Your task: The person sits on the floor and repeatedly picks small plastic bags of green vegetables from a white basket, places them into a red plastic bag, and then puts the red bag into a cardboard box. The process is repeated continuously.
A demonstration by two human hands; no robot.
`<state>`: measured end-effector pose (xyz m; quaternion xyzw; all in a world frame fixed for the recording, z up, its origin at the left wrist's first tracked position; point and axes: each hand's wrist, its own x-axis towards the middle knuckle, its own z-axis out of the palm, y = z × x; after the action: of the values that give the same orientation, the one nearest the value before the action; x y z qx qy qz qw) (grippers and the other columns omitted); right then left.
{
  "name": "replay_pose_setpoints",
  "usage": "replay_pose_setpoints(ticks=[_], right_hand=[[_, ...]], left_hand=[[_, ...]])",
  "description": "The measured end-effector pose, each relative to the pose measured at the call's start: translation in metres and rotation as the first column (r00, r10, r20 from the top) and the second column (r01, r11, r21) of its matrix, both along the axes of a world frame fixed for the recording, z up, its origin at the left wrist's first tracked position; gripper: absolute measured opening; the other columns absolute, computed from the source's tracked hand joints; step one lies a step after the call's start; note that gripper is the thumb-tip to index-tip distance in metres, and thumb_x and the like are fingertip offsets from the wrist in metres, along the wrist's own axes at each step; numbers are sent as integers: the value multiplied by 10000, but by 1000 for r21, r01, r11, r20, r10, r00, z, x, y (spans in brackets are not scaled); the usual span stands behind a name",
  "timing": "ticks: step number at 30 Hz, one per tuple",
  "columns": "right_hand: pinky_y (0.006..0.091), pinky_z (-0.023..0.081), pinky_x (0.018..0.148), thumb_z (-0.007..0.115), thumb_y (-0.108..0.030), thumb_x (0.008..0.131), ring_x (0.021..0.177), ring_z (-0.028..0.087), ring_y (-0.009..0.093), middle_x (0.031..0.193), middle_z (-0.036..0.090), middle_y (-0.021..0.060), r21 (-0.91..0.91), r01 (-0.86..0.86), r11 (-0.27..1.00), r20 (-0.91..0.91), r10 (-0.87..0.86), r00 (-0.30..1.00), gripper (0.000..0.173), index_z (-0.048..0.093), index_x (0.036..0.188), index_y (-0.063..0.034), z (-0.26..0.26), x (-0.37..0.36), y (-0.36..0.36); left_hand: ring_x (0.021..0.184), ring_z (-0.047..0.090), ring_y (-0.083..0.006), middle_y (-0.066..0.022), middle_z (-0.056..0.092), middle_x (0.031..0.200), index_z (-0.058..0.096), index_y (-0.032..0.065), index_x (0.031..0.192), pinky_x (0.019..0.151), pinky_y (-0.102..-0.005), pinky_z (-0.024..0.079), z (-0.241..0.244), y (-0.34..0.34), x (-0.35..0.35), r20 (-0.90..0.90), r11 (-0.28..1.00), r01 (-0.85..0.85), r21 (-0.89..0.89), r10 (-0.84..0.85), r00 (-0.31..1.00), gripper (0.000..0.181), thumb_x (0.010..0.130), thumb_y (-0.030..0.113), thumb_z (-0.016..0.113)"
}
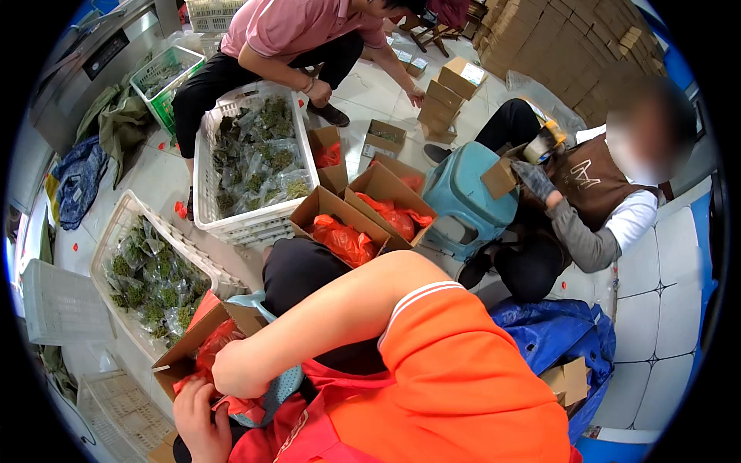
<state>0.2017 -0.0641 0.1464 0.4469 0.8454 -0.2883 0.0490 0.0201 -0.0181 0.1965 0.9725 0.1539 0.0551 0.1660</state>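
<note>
An open cardboard box (169, 369) tilts in front of me, lined with a red plastic bag (215, 347). My left hand (202, 414) is at the box's near side, its fingers and thumb around a fold of the bag. Reaching across from the right, my right hand (237, 370) is bent down at the bag's mouth, with its fingers hidden. Beside the box, a white plastic crate (110, 237) holds clear bags of green plant-like clumps (153, 278). A light-blue dotted surface (282, 386) shows under the bag.
A second white crate (200, 173) with similar bags stands ahead. Nearby are red-bagged boxes (341, 199). A person in pink (278, 29) reaches towards stacked cartons (440, 107). Another person (584, 168) holds a tape dispenser and small box over a blue stool (472, 185). A blue tarpaulin (556, 330) lies right.
</note>
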Motion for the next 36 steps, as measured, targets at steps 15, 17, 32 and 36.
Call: replay_pose_setpoints(ticks=[15, 17, 32, 36], right_hand=[[415, 526, 764, 625, -141, 838, 821, 656, 390, 881, 679, 231, 496, 855, 154, -194, -940, 282, 231, 683, 1006, 6, 122, 277, -169], [473, 502, 850, 666, -138, 798, 971, 632, 420, 969, 667, 261, 505, 860, 72, -11, -996, 90, 263, 688, 1014, 10, 80, 331, -175], [323, 508, 909, 571, -126, 981, 1051, 642, 195, 1203, 666, 144, 443, 888, -121, -557, -814, 167, 346, 590, 1291, 28, -61, 338, -159], [357, 549, 787, 668, -27, 814, 914, 678, 258, 1036, 689, 110, 633, 605, 484, -441, -416, 795, 190, 711, 999, -33, 16, 91, -84]], left_hand=[[1191, 560, -386, -175, 609, 1221, 620, 7, 1104, 1007, -474, 438, -38, 13, 20, 131, 983, -173, -60, 180, 975, 358, 761, 8, 721], [1250, 519, -383, -176, 583, 1274, 618, 16, 1144, 1040, -481, 418, -85, 15, 18, 8, 982, -187, -3, 187, 982, 406, 762, 62, 749], [1115, 569, -315, -91, 643, 1156, 721, 89, 1067, 943, -412, 488, -187, 3, -31, 112, 891, -453, 8, 449, 886, 288, 798, 187, 759], [1043, 589, -269, -40, 662, 1070, 730, 117, 995, 898, -382, 500, -183, 23, -27, 132, 925, -375, -57, 379, 916, 207, 795, 169, 748]])
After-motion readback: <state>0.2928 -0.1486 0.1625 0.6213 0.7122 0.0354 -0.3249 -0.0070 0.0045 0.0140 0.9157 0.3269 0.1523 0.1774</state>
